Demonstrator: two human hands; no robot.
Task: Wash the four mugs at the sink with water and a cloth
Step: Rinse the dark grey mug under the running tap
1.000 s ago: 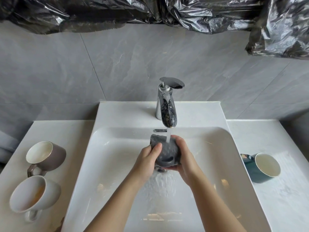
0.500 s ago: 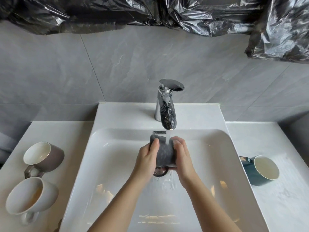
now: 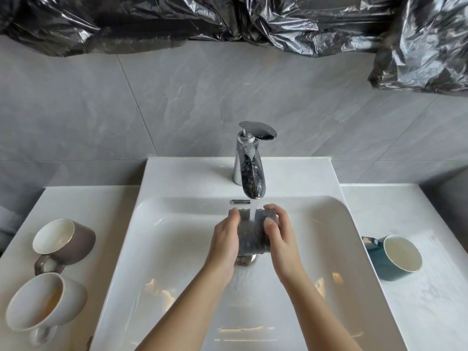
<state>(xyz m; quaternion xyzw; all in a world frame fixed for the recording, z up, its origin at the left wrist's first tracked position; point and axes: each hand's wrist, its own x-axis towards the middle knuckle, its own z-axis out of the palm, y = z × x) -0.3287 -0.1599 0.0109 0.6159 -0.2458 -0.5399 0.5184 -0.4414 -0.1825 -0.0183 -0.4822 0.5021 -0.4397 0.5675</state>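
Under the running water of the chrome tap [image 3: 249,173] I hold a dark grey mug [image 3: 252,234] over the white sink [image 3: 177,249]. My left hand [image 3: 225,239] grips its left side and my right hand [image 3: 278,231] grips its right side, fingers curled over the top. The stream lands on the mug between my hands. A brown mug [image 3: 65,241] and a white mug [image 3: 43,302] with a brownish stain inside lie on their sides on the left counter. A teal mug [image 3: 395,257] lies on its side on the right counter. No separate cloth shows.
The drain [image 3: 244,260] sits just below the held mug. Grey tiled wall rises behind the sink, with black plastic sheeting [image 3: 228,19] hanging across the top. The right counter [image 3: 417,312] looks wet around the teal mug.
My right hand has slid from under the grey mug up onto its right side, and the mug now sits squarely between both hands under the stream. The other mugs have not moved.
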